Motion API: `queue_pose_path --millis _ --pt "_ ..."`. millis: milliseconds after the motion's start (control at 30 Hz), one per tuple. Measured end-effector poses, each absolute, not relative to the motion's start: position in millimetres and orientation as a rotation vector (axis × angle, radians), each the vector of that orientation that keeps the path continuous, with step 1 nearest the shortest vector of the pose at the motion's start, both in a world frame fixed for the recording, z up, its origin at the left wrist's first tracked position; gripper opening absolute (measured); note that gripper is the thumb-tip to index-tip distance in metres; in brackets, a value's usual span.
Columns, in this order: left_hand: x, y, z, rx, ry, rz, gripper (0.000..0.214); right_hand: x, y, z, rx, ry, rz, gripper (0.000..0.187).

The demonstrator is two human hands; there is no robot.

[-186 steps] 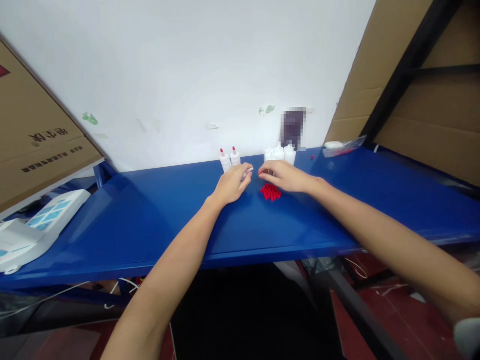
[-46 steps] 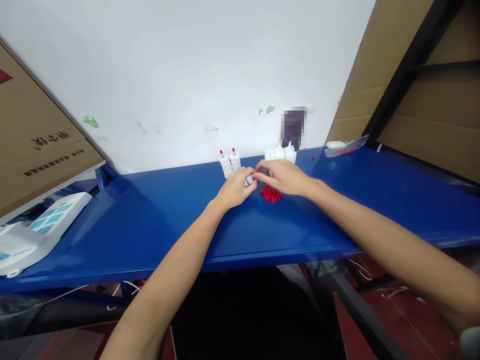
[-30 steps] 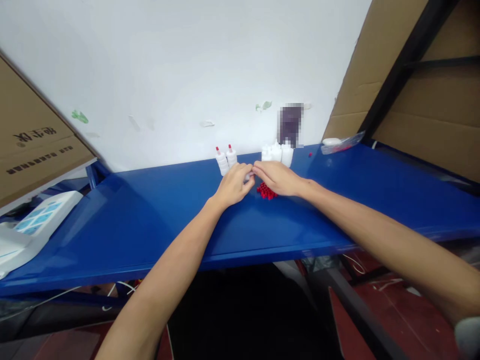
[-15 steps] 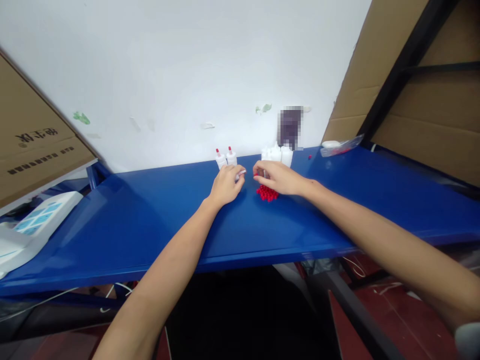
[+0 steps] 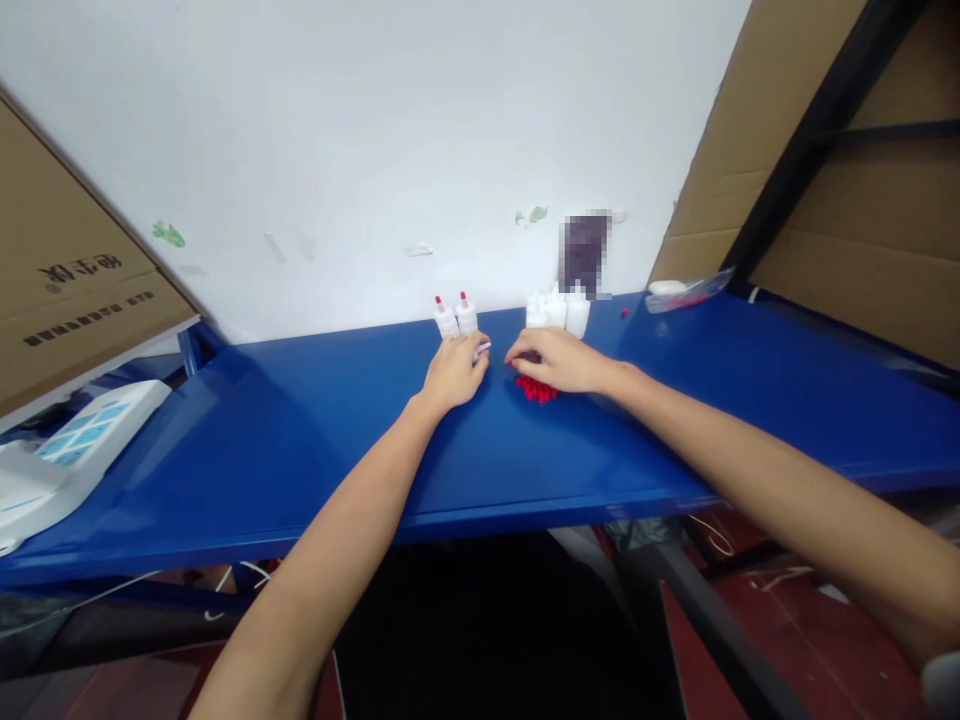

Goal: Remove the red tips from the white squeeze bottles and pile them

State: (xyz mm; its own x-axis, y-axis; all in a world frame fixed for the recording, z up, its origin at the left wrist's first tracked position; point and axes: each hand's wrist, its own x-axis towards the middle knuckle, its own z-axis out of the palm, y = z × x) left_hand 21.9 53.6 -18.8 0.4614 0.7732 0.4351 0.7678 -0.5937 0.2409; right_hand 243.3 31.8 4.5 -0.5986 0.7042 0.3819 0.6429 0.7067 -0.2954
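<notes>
My left hand [image 5: 454, 370] is closed around a white squeeze bottle, of which only the pointed nozzle [image 5: 482, 349] shows, aimed right; the rest is hidden under the fingers. My right hand [image 5: 559, 360] faces it across a small gap, thumb and forefinger pinched on a small red cap [image 5: 508, 361]. Below that hand lies a pile of red caps [image 5: 537, 391] on the blue table [image 5: 337, 440]. Just beyond my left hand stand two white squeeze bottles [image 5: 466, 319] with red tips. Several white bottles [image 5: 576, 315] without red tips stand behind my right hand.
A white wall [image 5: 337, 150] rises behind the table. At the back right are a clear plastic bag [image 5: 690, 291] and a single red cap [image 5: 624, 314]. A white device with blue panels [image 5: 82, 435] sits at the left end. Cardboard [image 5: 840, 300] stands at the right.
My right hand has dipped slightly, its fingertips a little lower and over the upper part of the red pile. My left hand keeps its grip; the whole view has shifted slightly.
</notes>
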Motion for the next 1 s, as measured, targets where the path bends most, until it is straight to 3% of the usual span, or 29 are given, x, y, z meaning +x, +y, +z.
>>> queue_pose_path --millis 533,1000 --pt "21.4 54.3 -18.1 2.683 1.363 0.791 0.032 243.9 32.9 2.9 -1.080 -2.526 0.234 0.024" --pt "20.5 54.1 -17.3 2.711 1.354 0.754 0.034 245.4 34.2 2.5 -0.997 -2.470 0.420 0.038"
